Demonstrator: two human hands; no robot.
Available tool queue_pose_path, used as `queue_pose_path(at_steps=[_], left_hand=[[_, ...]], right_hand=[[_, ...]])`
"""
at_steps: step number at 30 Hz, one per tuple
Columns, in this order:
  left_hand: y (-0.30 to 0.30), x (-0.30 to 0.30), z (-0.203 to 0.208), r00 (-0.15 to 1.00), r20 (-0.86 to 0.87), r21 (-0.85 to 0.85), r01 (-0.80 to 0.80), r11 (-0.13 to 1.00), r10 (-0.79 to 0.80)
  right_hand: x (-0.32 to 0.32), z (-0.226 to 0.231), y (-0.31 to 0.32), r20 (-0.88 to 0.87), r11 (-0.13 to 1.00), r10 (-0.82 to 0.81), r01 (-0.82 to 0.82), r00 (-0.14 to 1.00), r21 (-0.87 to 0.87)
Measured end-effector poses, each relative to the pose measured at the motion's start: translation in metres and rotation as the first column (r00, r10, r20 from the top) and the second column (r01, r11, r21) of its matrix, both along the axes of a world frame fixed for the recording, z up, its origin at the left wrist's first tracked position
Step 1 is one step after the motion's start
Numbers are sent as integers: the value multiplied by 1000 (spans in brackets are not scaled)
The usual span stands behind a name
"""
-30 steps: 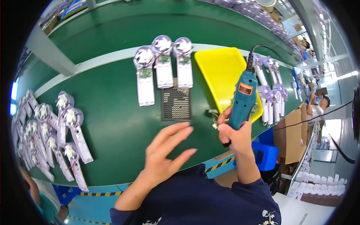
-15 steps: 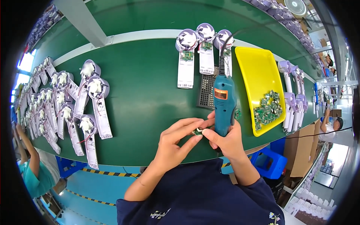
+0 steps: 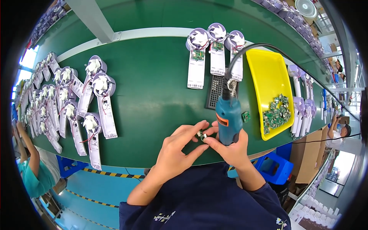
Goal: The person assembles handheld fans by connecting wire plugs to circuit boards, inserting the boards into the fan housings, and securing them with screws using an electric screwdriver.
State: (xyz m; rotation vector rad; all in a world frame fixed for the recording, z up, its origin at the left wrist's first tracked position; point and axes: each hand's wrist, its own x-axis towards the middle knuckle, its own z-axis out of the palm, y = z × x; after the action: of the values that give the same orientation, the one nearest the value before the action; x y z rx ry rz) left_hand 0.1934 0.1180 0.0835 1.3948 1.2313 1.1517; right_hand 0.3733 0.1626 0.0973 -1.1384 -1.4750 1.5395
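A small green circuit board (image 3: 201,135) with a white part is at my fingertips, above the table's near edge. My right hand (image 3: 234,149) is closed round a teal electric screwdriver (image 3: 229,124), which stands nearly upright with its cord at the top. My right thumb and a finger also pinch the board's edge. My left hand (image 3: 178,149) curves round the board's other side, thumb and fingers apart; whether a fingertip touches it is hard to see. Another circuit board (image 3: 246,116) lies just right of the screwdriver.
A yellow tray (image 3: 268,76) at the right holds a heap of circuit boards. Three open fan housings (image 3: 196,73) lie beyond a black perforated block (image 3: 214,92). Several more housings (image 3: 103,92) cover the left side, where a co-worker's arms (image 3: 28,142) show. Purple-white fans (image 3: 297,107) lie beyond the tray.
The screwdriver has tilted so that its top is nearer to me, and its cord arches to the right. My left fingers have spread a little, and the board has turned at my fingertips.
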Motion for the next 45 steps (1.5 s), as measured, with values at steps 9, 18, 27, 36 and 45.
queue_pose_path(at_steps=[9,18,27,36,45], left_hand=[[-4,1,-3,1000,-12,0,-27,1000,27],[-6,1,0,995,94,-33,-27,999,30],[-7,0,-3,990,131,-19,-54,998,56],[-8,0,-19,833,551,-164,56,985,44],[-8,19,-8,605,730,-364,-49,930,318]], right_hand=[[13,-18,-7,279,889,-19,-111,960,444],[1,-8,-7,199,811,14,-127,980,571],[7,-14,-19,178,974,-42,0,983,228],[-5,7,-8,-42,1000,8,-7,999,12],[-8,1,-13,16,996,-35,34,999,87]])
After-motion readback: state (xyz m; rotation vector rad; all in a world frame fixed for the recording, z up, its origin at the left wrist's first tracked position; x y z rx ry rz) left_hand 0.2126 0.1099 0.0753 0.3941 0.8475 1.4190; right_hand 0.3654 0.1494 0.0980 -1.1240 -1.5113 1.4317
